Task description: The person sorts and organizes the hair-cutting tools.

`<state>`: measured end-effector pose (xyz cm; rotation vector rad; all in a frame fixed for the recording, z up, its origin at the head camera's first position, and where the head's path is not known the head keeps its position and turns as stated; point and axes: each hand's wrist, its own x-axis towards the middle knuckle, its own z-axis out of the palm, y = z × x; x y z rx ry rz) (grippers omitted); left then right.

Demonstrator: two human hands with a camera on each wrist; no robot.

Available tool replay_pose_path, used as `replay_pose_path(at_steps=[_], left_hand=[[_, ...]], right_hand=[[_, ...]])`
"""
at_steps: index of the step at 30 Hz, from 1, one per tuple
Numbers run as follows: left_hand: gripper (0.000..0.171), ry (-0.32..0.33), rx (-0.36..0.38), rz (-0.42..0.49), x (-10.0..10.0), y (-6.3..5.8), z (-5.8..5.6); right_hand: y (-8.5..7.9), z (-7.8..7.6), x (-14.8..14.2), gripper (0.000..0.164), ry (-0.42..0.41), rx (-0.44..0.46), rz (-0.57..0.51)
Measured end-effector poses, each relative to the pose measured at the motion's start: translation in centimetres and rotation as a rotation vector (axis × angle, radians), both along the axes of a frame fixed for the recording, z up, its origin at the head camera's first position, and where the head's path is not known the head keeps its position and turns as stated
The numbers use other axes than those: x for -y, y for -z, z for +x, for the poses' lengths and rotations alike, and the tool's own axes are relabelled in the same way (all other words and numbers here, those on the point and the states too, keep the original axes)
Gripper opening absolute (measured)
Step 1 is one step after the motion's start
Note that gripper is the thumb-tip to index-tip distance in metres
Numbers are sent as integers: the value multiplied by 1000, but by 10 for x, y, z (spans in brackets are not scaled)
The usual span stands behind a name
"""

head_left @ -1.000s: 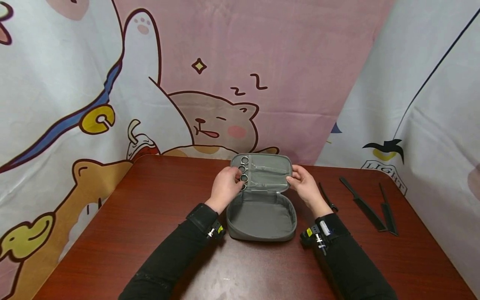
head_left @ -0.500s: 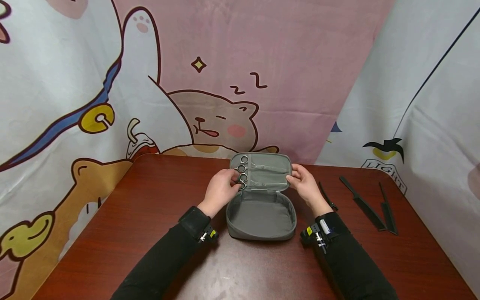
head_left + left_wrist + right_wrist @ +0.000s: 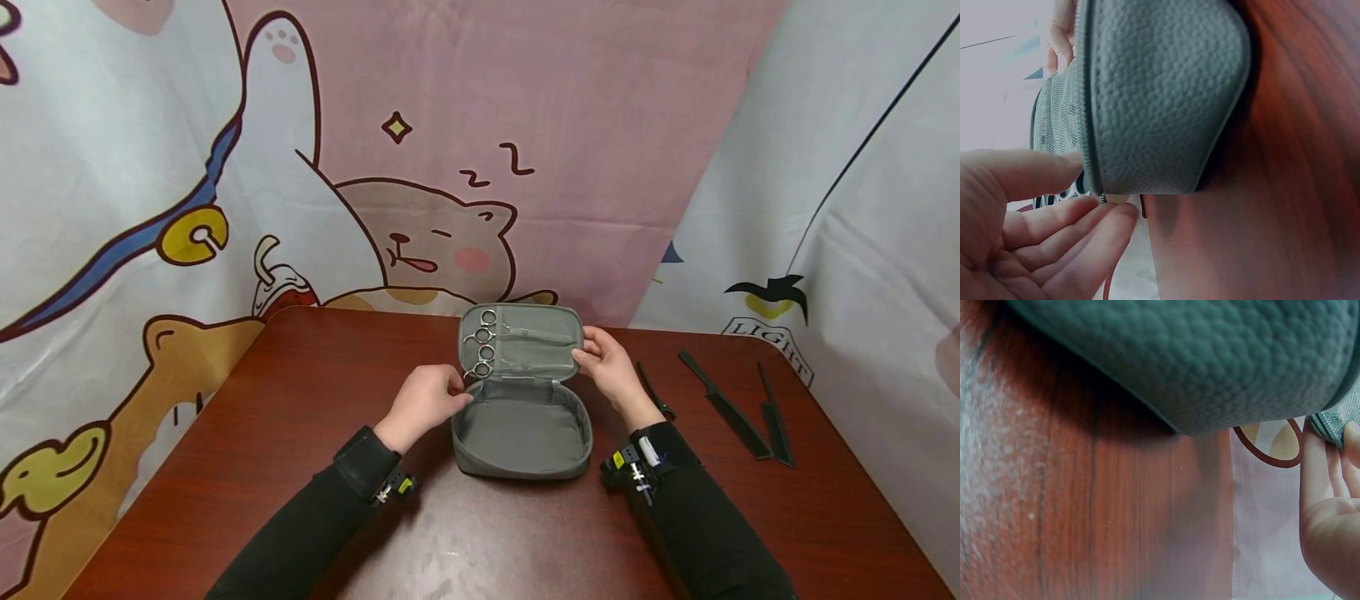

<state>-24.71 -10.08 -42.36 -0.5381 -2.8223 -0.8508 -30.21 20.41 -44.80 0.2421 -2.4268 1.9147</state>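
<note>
A grey zippered case (image 3: 521, 467) stands unzipped on the table, its lid (image 3: 540, 321) raised at the back. Silver finger rings of scissors (image 3: 486, 335) stick out in a column at the left of the lid's inside, beside see-through pockets. My right hand (image 3: 611, 371) pinches the lid's right edge between thumb and fingers, as the right wrist view also shows. My left hand (image 3: 426, 404) is at the case's left back corner. In the left wrist view its thumb (image 3: 1041, 175) meets the zipped rim, and the other fingers lie loosely extended below, with a gap between.
Right of the case lie two black combs (image 3: 738, 427) (image 3: 780, 433) with thin handles. A slim black tool (image 3: 654, 392) lies near the right forearm. A printed cloth (image 3: 585, 167) hangs behind the brown table (image 3: 300, 433).
My left hand has let go of the scissors' rings and drawn down and left to the case's corner. The rings now show fully. The right hand stays on the lid.
</note>
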Motion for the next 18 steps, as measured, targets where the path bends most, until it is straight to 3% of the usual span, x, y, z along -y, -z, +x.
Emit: replay_pose_path(at_steps=[7,18], left_hand=[[13,2,33,-12,0,5,4],[12,-29,20,42,0,12,3]], right_hand=[[0,0,0,37,17,3,26],[3,-3,0,40,12,12,41]])
